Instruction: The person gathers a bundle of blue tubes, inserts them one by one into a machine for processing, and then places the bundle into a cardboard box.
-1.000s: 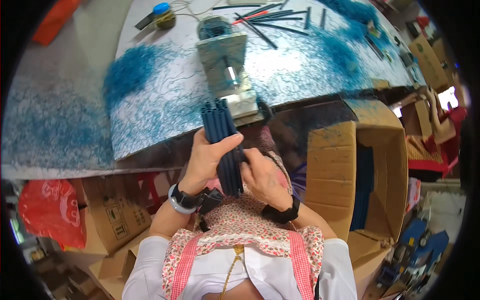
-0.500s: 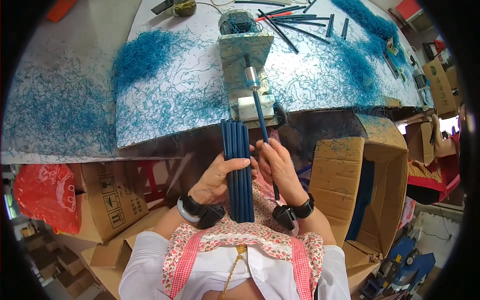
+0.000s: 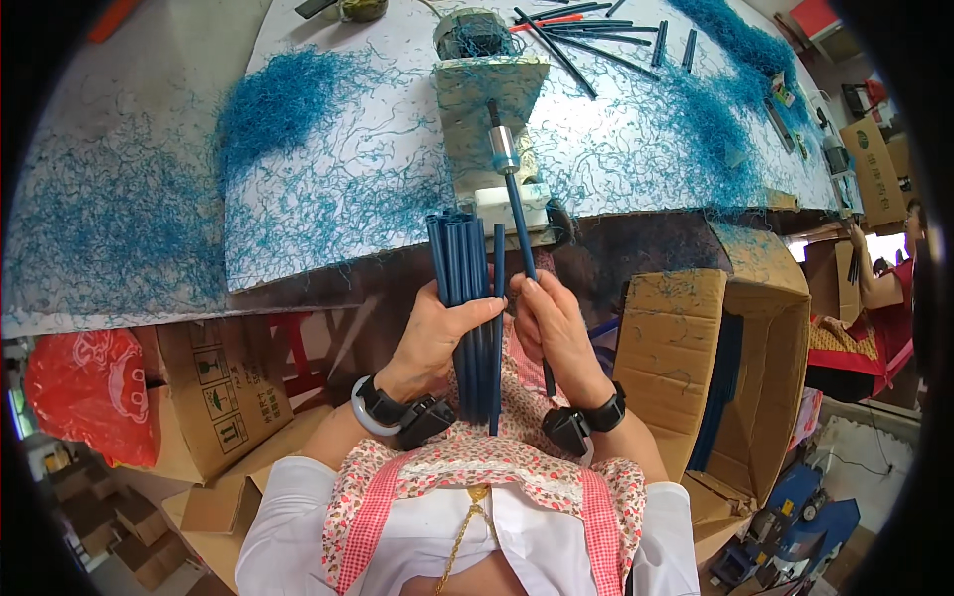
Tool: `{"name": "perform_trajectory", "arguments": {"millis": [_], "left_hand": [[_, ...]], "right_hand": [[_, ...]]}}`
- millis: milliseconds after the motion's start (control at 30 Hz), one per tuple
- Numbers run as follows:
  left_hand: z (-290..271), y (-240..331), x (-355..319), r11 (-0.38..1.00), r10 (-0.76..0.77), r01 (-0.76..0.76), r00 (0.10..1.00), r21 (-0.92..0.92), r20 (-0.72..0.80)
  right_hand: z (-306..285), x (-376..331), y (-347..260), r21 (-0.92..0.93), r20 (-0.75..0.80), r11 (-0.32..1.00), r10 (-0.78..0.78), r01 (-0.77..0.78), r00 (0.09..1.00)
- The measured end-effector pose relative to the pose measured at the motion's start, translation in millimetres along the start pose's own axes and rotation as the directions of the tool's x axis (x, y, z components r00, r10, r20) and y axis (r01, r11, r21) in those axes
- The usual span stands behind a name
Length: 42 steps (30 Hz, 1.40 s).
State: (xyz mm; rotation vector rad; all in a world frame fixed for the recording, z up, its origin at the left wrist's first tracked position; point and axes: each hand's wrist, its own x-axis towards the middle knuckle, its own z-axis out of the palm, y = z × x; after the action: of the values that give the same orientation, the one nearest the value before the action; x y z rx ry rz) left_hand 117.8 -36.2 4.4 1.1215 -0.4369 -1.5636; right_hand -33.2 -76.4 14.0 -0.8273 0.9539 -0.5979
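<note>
My left hand is wrapped round a bundle of dark blue tubes, which stand nearly upright before my apron. Under its thumb, a single tube sits slightly apart from the bundle's right side. My right hand pinches another dark blue tube near its middle. The upper end of that tube meets a shiny metal cylinder on the shaft of a motor. Below the cylinder is a white block at the table edge. Some right fingers are hidden behind the hand.
Curly blue shavings cover much of the white table, heaped at left and right. Several loose tubes lie at the back. An open cardboard box holding tubes stands at my right. At left are a carton and a red plastic bag.
The bundle in my left hand has risen slightly and tilted left. One tube has separated at its right side under the thumb. My right hand stays nearly in place with its tube at the cylinder.
</note>
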Motion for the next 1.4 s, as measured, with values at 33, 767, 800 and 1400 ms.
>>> {"name": "perform_trajectory", "arguments": {"millis": [33, 767, 800, 1400], "left_hand": [[-1, 0, 2, 1.000, 0.001, -0.001, 1.000, -0.001, -0.003], [-6, -18, -9, 0.995, -0.099, 0.100, 0.995, -0.015, 0.026], [-7, -18, -10, 0.992, -0.122, 0.123, 0.992, -0.003, 0.031], [4, 9, 12, 0.981, 0.089, -0.090, 0.996, 0.174, 0.011]], "right_hand": [[-1, 2, 0, 0.012, 0.006, 1.000, -0.002, 0.002, 1.000], [-8, 7, 12, -0.145, -0.015, 0.974, -0.177, 0.174, 0.984], [-8, 5, 12, -0.146, -0.015, 0.974, -0.179, 0.175, 0.984], [-7, -5, 21, -0.172, -0.029, 0.973, -0.159, 0.151, 0.987]]}}
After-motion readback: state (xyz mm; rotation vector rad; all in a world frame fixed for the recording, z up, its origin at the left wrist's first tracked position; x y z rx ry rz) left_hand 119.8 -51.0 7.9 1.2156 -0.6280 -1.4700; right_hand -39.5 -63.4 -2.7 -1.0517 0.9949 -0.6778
